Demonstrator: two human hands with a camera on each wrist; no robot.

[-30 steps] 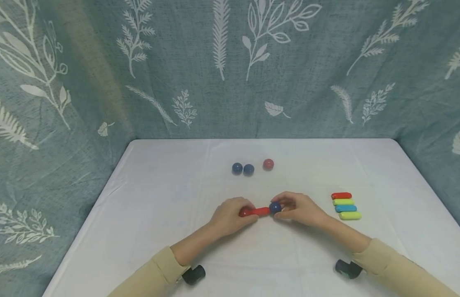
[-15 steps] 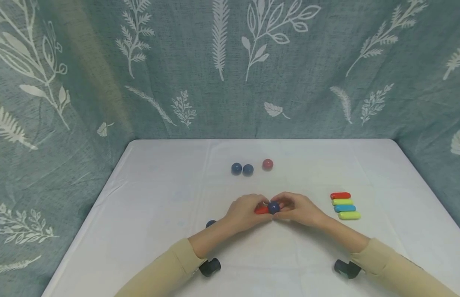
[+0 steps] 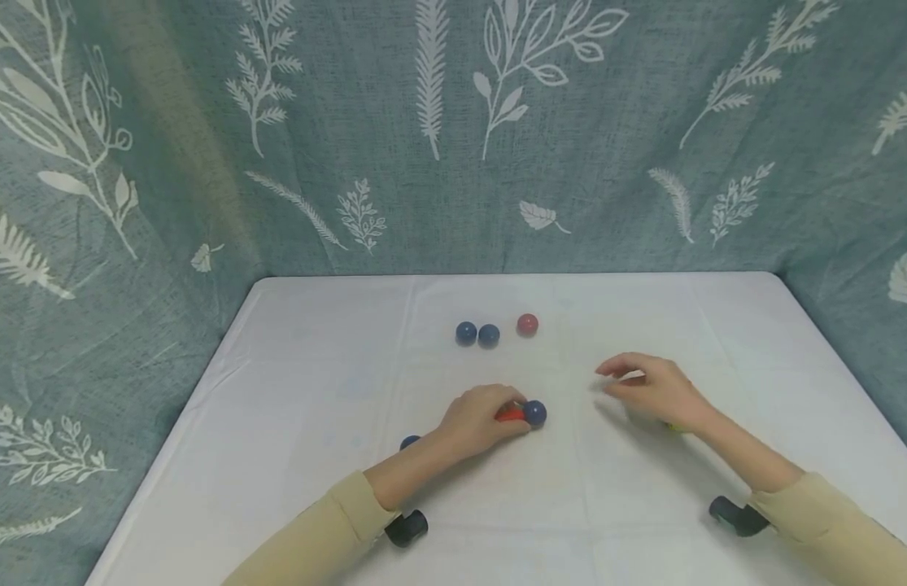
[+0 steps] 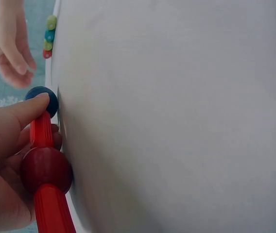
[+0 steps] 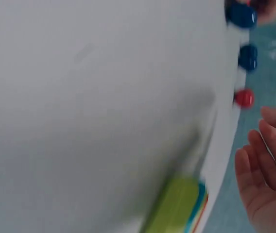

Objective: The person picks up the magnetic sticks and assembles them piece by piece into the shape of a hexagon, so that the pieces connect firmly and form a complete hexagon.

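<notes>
My left hand (image 3: 477,419) grips a straight chain of balls and ridged rods near the table's middle. In the left wrist view its thumb lies against the blue ball (image 4: 44,101) at the chain's end. Behind that come a red rod (image 4: 41,130), a dark red ball (image 4: 45,170) and another red rod (image 4: 54,209). A further blue ball (image 3: 409,441) shows beside my left forearm, mostly hidden. My right hand (image 3: 656,391) holds nothing; its fingers are extended and apart above the table. Below it lie loose rods, among them a yellow-green rod (image 5: 174,204), mostly hidden in the head view.
Toward the back of the white table (image 3: 314,366) sit two blue balls (image 3: 465,333) side by side, with a red ball (image 3: 527,325) to their right. A patterned green-blue cloth (image 3: 394,163) hangs behind and along the sides.
My right hand has let go of the blue ball and moved right, over the loose rods. Earlier my left hand slid right along the chain toward that ball, and it still holds the chain.
</notes>
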